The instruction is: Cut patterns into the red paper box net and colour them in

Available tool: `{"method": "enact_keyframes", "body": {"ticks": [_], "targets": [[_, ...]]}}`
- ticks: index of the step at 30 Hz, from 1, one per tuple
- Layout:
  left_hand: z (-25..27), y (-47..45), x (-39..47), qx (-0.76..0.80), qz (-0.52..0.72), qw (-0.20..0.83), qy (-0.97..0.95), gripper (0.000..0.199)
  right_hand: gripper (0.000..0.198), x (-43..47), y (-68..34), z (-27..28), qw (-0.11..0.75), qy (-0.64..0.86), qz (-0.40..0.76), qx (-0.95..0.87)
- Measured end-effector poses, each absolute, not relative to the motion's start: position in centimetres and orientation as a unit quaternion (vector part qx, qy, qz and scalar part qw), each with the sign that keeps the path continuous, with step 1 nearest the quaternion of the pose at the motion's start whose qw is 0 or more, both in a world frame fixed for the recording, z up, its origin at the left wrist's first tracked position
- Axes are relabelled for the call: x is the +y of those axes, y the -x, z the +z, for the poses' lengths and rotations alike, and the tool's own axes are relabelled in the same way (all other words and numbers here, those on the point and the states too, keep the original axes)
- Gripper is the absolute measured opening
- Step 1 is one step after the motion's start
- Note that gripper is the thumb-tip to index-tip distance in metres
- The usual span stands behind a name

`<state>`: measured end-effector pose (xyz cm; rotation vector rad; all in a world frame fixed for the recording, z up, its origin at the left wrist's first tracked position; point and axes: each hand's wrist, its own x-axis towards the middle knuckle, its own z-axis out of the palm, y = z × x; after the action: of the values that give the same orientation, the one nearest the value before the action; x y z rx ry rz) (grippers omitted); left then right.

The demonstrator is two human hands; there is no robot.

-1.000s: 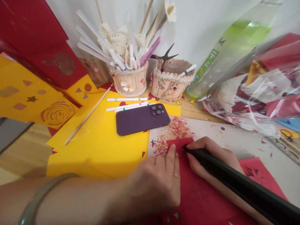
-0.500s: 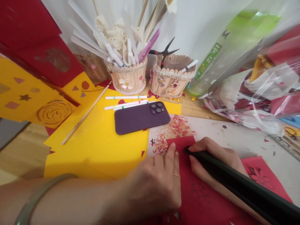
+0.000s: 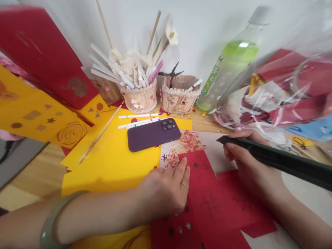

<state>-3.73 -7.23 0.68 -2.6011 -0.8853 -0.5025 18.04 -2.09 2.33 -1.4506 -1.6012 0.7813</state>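
My left hand (image 3: 166,188) lies flat on a sheet of red paper (image 3: 215,204), fingers together, pressing its left edge near a drawn flower outline (image 3: 198,165). A ring sits on one finger and a pale green bangle (image 3: 49,224) on the wrist. My right hand (image 3: 246,159) grips a long black pen-like tool (image 3: 272,158), its tip lifted off the paper and pointing left above the white sheet (image 3: 220,152). The red paper has small star-shaped holes near its lower edge.
A purple phone (image 3: 153,134) lies face down on yellow paper (image 3: 111,162). Behind it stand two popsicle-stick holders (image 3: 141,98) with pens, sticks and scissors (image 3: 169,73). A green bottle (image 3: 228,72) and a clear plastic bag (image 3: 280,90) of red scraps fill the right. Three markers (image 3: 138,119) and a wooden stick (image 3: 100,133) lie loose.
My right hand has lifted the black tool off the red paper and moved right and up. The view pulled back. My left hand stays pressed on the paper.
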Motion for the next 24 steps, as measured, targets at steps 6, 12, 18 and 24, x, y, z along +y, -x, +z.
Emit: {"method": "enact_keyframes", "body": {"ticks": [6,12,18,24], "targets": [[0.8,4.9,-5.6,-0.353,-0.209,0.031,0.911,0.026,0.015,-1.6,-20.5,5.5,0.417,0.591,0.187,-0.665],[3.8,4.7,-3.8,-0.473,-0.161,-0.034,0.865,0.021,0.012,-4.2,-25.7,8.2,0.247,0.67,0.014,-0.7],[3.9,3.5,-2.8,-0.496,-0.067,-0.115,0.858,0.036,0.023,-6.3,-30.2,9.0,0.105,0.721,-0.062,-0.682],[3.6,2.3,-1.8,-0.51,-0.033,-0.165,0.844,0.031,0.017,-5.7,-31.1,7.8,0.007,0.736,-0.07,-0.673]]}}
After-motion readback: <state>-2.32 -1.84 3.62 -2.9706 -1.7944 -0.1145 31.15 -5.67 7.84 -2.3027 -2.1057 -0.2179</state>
